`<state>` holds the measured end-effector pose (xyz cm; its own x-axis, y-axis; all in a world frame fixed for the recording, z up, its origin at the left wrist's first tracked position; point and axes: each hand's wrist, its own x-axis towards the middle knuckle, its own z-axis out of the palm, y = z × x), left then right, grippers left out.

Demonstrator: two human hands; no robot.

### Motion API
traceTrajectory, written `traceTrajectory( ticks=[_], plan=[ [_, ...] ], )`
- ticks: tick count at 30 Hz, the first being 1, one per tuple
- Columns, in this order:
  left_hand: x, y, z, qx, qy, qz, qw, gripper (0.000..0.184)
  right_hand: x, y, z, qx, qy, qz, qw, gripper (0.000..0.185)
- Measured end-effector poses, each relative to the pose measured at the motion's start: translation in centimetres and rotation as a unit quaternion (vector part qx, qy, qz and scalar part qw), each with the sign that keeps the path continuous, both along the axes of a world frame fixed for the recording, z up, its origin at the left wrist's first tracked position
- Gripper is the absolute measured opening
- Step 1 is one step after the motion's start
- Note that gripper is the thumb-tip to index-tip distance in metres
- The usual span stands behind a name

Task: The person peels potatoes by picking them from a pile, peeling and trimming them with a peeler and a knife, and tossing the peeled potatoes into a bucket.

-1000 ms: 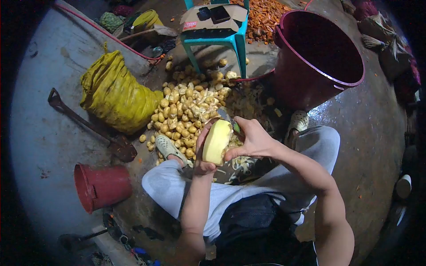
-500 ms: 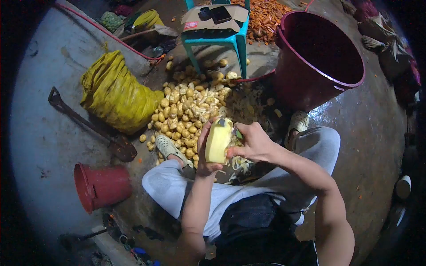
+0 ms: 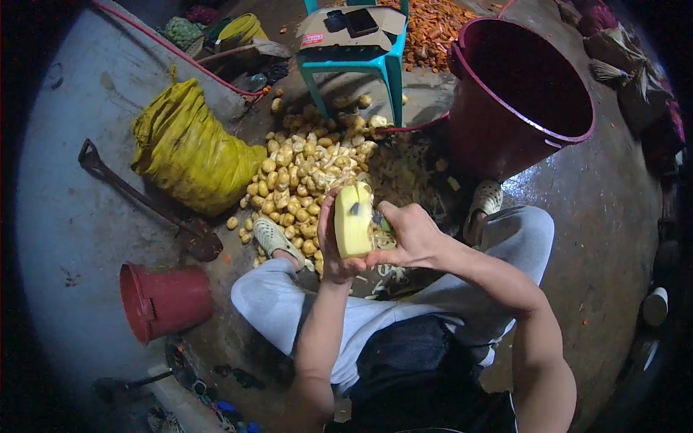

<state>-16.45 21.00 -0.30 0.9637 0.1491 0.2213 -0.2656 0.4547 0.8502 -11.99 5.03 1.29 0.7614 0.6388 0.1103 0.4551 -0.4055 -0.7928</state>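
A large, mostly peeled yellow potato (image 3: 352, 234) stands upright in my left hand (image 3: 333, 252), whose fingers wrap its left side and underside. My right hand (image 3: 413, 234) is closed around a peeler (image 3: 381, 221) with a bit of green on it. The peeler's grey blade lies against the upper face of the potato, and the right thumb reaches the potato's lower edge. Most of the peeler's handle is hidden by the fingers. Beyond my hands spreads a heap of potatoes (image 3: 299, 177), with pale peelings (image 3: 404, 166) to its right.
A yellow sack (image 3: 191, 148) leans left of the heap, beside a shovel (image 3: 137, 195) and a red bucket (image 3: 170, 303). At the right stands a tall maroon bin (image 3: 491, 137). A teal chair (image 3: 346, 66) holds cardboard and a phone; orange pieces (image 3: 433, 32) lie behind it.
The peeler blade has moved down the potato's face, from near its top end to a little lower. My right thumb has shifted down and left; the left hand keeps its grip.
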Motion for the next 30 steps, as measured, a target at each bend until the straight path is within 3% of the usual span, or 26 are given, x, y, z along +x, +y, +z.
traceTrajectory(
  ticks=[9,12,14,16,18,19,25,30],
  plan=[
    [0.1,-0.4,0.7,0.015,-0.005,0.040,0.999,0.126,-1.0,0.1,0.4,0.032,-0.074,0.004,0.997,0.063],
    [0.2,0.0,0.7,-0.009,0.019,0.023,1.000,0.121,-1.0,-0.2,0.6,-0.039,-0.123,0.002,0.992,0.056],
    [0.2,0.5,0.3,-0.019,0.023,-0.023,0.999,0.114,-0.5,-0.3,-0.1,0.024,-0.093,0.018,0.995,0.052],
    [0.0,0.5,0.6,-0.076,0.056,-0.036,0.995,0.111,0.1,-0.3,0.8,0.044,-0.031,-0.004,0.999,0.057],
    [0.1,0.8,0.7,-0.103,0.070,-0.059,0.991,0.111,1.0,-0.8,2.2,0.042,0.119,-0.029,0.992,0.071],
    [0.1,0.7,0.8,-0.103,0.069,-0.060,0.991,0.111,1.4,-0.8,1.5,0.048,0.105,-0.035,0.993,0.090],
    [0.1,0.2,0.8,-0.139,0.068,-0.036,0.987,0.115,1.3,-0.1,0.0,0.040,0.049,-0.029,0.998,0.104],
    [0.0,0.7,0.1,-0.127,0.074,-0.089,0.985,0.119,1.1,0.1,-0.2,0.039,0.057,-0.040,0.997,0.104]
  ],
)
